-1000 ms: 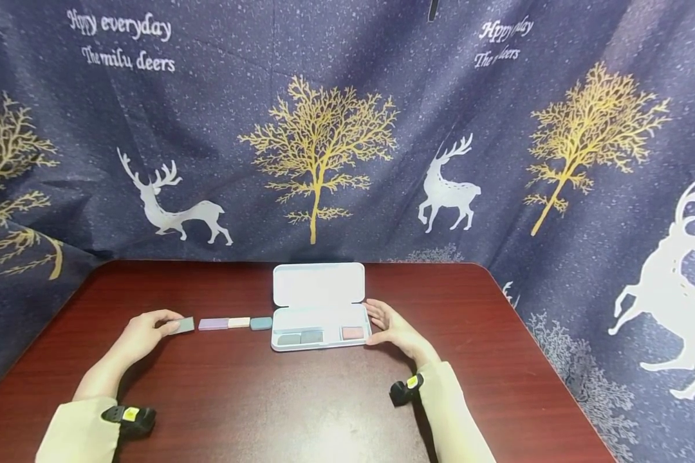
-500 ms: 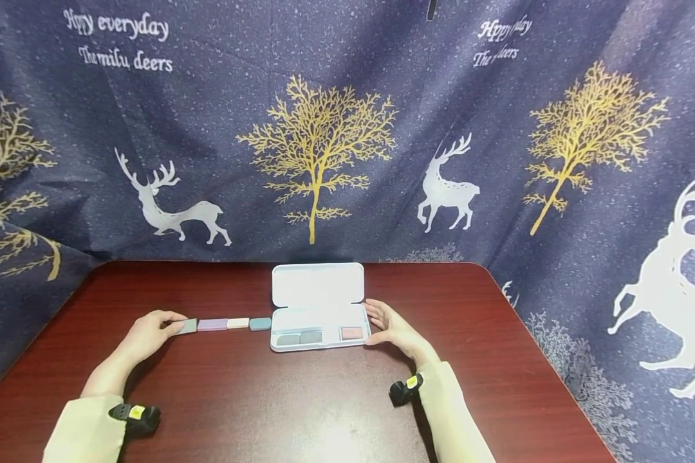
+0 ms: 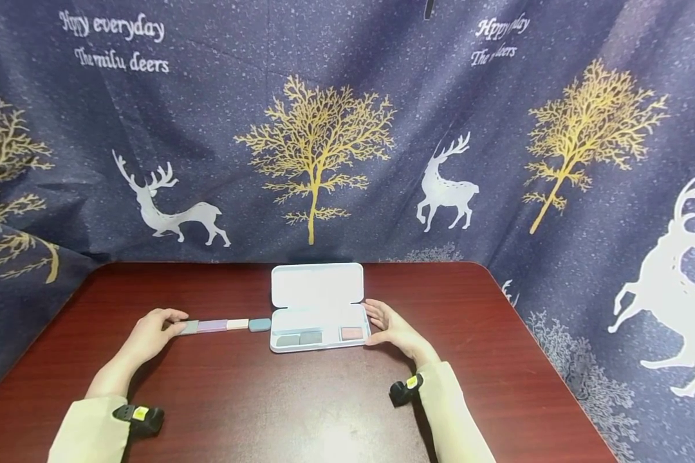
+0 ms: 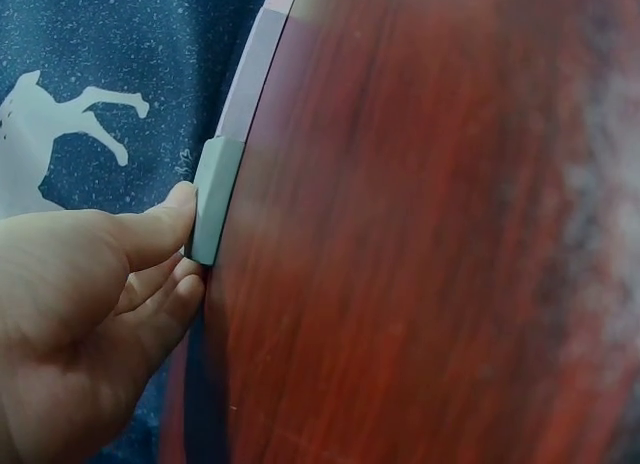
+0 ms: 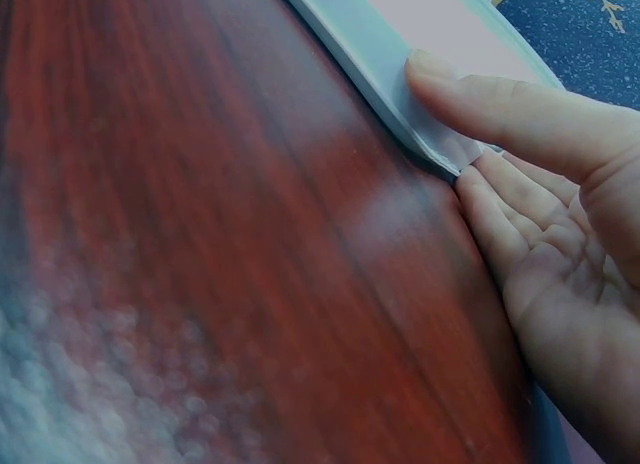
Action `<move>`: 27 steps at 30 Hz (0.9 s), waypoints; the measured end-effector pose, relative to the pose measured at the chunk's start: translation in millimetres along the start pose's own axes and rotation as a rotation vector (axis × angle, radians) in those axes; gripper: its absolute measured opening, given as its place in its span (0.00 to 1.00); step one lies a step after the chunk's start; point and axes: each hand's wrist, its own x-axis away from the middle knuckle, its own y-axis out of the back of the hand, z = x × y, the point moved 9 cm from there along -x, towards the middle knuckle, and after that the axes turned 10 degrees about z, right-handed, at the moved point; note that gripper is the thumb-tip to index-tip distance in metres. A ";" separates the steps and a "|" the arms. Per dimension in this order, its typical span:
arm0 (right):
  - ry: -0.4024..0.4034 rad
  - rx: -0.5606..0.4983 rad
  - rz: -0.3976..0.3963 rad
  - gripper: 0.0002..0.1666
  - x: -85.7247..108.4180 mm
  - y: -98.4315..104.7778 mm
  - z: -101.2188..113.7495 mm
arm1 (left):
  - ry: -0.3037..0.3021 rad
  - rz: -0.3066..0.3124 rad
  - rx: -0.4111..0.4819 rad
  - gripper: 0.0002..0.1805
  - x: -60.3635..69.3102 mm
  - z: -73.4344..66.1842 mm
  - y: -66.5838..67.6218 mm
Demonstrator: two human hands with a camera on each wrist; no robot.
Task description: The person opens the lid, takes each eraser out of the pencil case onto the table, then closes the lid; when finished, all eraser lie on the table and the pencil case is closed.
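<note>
My left hand (image 3: 147, 334) pinches a small grey-green block (image 4: 215, 204) between thumb and fingers. The block lies at the left end of a row on the table, end to end with a purple block (image 3: 212, 326). A cream block (image 3: 237, 324) and a blue block (image 3: 259, 325) continue that row rightward. At the row's right end stands a white pencil-box-like case (image 3: 313, 318), its lid (image 3: 317, 286) raised. Two grey-green blocks (image 3: 311, 337) and a pink block (image 3: 352, 333) lie inside. My right hand (image 3: 396, 331) rests at the case's right end, thumb on its edge, fingers spread.
The dark red wooden table (image 3: 255, 399) extends in front of the case and on both sides. Behind it hangs a navy cloth (image 3: 376, 212) printed with deer and trees. A black wrist camera (image 3: 402, 393) sits on each sleeve.
My left hand has moved right with the grey-green block, and the gap to the purple block has closed. My right hand stays at the case.
</note>
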 end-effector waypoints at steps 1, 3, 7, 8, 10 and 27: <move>0.002 0.003 0.001 0.55 0.1 -0.2 0.4 | -0.003 -0.004 0.001 0.12 -0.1 -0.2 0.3; 0.009 0.008 0.005 0.55 -0.4 -0.6 0.9 | -0.009 -0.017 -0.001 0.12 0.1 -0.7 1.2; 0.013 0.004 0.008 0.55 -0.6 -1.0 1.4 | -0.008 -0.035 0.000 0.12 0.9 -1.1 2.0; 0.014 0.000 0.009 0.55 -0.9 -1.1 1.3 | -0.007 -0.041 -0.002 0.12 1.3 -1.3 2.2; 0.013 -0.011 0.006 0.55 -0.7 -1.0 1.5 | -0.006 -0.050 -0.003 0.11 1.6 -1.4 2.3; 0.006 -0.012 -0.002 0.54 0.2 -0.7 2.3 | 0.102 -0.090 0.018 0.19 1.8 -4.9 7.4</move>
